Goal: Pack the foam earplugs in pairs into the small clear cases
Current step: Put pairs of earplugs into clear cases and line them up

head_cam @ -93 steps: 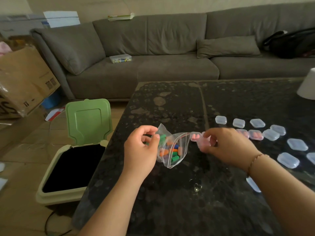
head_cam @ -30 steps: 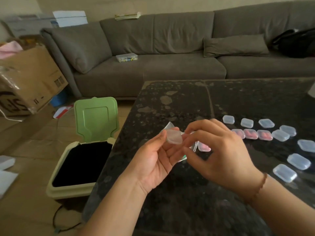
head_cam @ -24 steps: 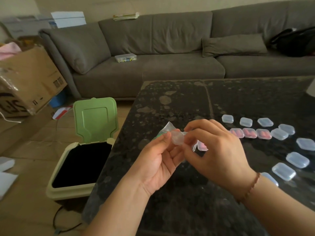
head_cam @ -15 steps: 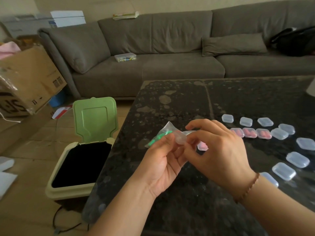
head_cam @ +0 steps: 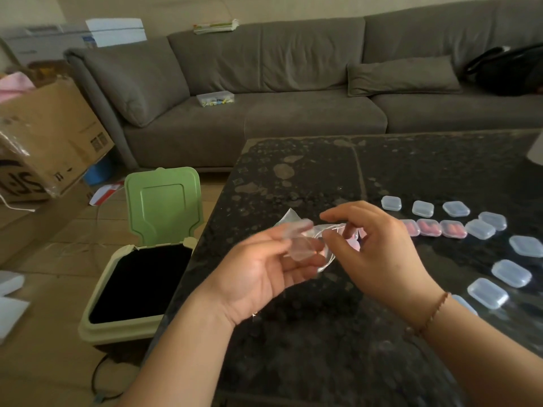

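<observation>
The left hand (head_cam: 264, 268) pinches an opened clear case (head_cam: 299, 245) above the black table (head_cam: 323, 333) while the right hand (head_cam: 379, 254) hovers with fingers loosely curled (nothing visibly held), so keep it level when loading a pair.

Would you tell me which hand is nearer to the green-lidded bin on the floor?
The left. The left hand is over the dark table's edge just right of the green-lidded bin; the right hand is farther right.

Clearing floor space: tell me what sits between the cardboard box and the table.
Head view: the green bin, lid up, stands between cardboard box and table.
</observation>
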